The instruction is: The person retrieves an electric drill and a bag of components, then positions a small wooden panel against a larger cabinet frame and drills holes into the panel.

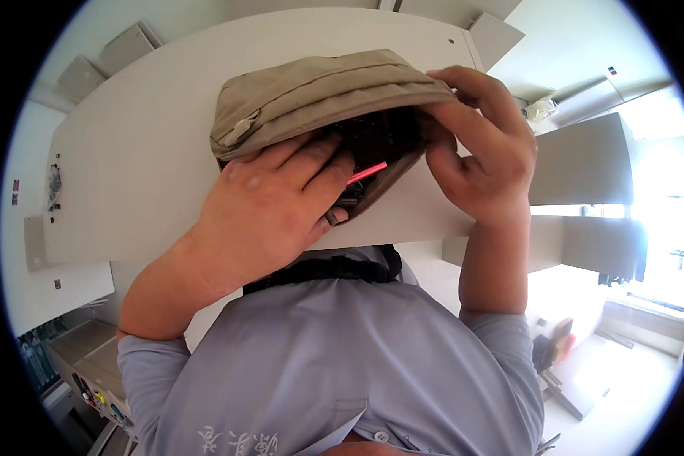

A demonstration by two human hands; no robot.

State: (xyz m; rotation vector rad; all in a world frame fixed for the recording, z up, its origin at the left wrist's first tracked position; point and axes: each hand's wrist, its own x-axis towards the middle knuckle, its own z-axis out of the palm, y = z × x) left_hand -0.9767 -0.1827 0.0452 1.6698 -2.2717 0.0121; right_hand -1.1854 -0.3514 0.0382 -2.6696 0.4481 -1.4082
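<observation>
A khaki zippered pouch lies on the white table with its mouth gaping toward me. My left hand reaches into the opening from the left; its fingertips go into the dark inside, and what they touch is hidden. Close to those fingers a thin pink-red stick pokes up, with dark items around it that I cannot make out. My right hand pinches the pouch's right end at the rim of the opening, thumb below and fingers above, holding the mouth apart.
The white table spreads beneath the pouch, its near edge just before my body. On its left end lie some small dark bits. White cabinet-like blocks stand to the right, and an open box with tools is at the lower left.
</observation>
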